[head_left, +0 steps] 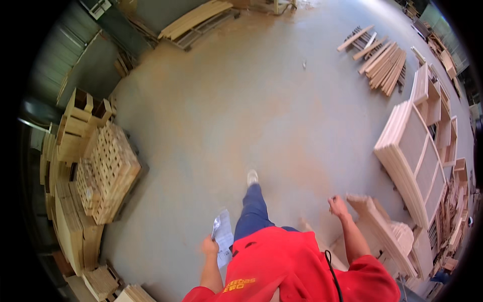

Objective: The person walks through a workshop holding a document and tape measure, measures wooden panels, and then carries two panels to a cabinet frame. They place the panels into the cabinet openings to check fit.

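My left hand (209, 245) is closed on printed paper sheets (222, 232), which hang beside my left thigh. Off to my right, my right hand (338, 205) is held out over the floor with its fingers curled together. Whether anything small is inside them is too small to make out. Close to that hand, on its right, are light wooden boards (372, 214) with an uneven end. One of my feet, in a pale shoe (252, 177), is stretched forward on the grey floor.
Stacked wooden frames (402, 143) stand to the right, with loose wooden strips (385, 65) on the floor beyond. On the left are a pallet of stacked slatted pieces (113, 171) and wooden boxes (75, 123). Long planks (198, 20) lie at the far left.
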Motion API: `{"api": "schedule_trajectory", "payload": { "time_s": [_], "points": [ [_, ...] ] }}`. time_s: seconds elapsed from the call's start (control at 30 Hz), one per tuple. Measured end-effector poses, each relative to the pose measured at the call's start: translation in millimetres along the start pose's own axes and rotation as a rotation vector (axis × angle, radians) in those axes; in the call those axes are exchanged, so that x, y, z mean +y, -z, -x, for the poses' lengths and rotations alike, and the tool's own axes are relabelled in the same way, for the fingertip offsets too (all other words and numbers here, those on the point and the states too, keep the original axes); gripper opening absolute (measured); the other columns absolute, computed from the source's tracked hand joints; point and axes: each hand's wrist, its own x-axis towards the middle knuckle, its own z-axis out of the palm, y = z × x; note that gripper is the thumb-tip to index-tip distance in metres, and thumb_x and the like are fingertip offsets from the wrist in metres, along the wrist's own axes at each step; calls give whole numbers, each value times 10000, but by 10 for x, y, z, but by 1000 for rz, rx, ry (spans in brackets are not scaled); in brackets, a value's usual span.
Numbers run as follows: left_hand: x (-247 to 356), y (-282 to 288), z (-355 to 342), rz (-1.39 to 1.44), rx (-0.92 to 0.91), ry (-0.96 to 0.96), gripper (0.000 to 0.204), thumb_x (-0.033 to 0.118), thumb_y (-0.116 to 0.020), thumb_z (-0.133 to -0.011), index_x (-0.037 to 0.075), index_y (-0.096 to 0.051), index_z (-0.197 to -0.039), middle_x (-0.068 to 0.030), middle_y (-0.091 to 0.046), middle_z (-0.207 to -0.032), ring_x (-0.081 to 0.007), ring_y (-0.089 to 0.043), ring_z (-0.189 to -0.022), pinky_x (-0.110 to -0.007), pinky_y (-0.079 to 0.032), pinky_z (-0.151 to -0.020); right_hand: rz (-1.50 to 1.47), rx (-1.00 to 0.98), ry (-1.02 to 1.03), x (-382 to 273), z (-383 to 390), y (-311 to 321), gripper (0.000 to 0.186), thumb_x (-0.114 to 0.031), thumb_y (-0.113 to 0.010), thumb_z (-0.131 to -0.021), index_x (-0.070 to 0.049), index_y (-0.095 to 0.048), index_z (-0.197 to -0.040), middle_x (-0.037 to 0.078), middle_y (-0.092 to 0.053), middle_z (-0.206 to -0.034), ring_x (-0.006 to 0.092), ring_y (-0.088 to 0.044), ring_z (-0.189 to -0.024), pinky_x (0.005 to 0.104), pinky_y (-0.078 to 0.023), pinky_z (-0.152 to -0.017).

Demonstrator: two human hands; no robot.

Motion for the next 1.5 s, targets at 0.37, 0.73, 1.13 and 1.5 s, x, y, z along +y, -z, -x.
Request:
{"api": "schedule_trajectory", "payload": {
  "time_s": [0.37, 0.73, 1.13, 1.5],
  "points": [
    [3313, 1821, -3148, -83, -34, -322, 170, 151, -616, -866, 126, -717, -1001, -198, -735, -982, -416, -704, -959, -530, -552, -812, 120, -238, -331, -1862, -1449, 162, 528, -375, -630, -898, -7, -595, -1274, 290, -692, -1199, 450, -666, -1144, 541, -520, -979],
    [7705, 3266, -5154, 3, -15, -471, 157, 126, -607, -826, 84, -711, -936, -237, -711, -918, -455, -686, -889, -530, -532, -739, 5, 164, -59, -4012, -6052, 3181, 405, -347, -574, -914, -26, -660, -1146, 270, -716, -1100, 460, -674, -1063, 545, -541, -914],
    [12913, 3921, -6745, -229, -149, -622, 206, 146, -603, -850, 149, -731, -1011, -198, -728, -974, -430, -692, -931, -533, -546, -784, -73, 101, -332, -3995, -9112, 6252, 370, -273, -598, -835, 37, -693, -1013, 315, -702, -1031, 486, -676, -984, 556, -545, -865],
    [18787, 5002, -8065, -332, -9, -826, 184, 145, -596, -864, 182, -726, -988, -162, -745, -969, -425, -700, -944, -536, -553, -799, -137, -266, -641, -3159, -12079, 8005, 323, -292, -647, -855, -1, -750, -952, 219, -750, -888, 365, -741, -847, 469, -572, -765]
  ]
}}
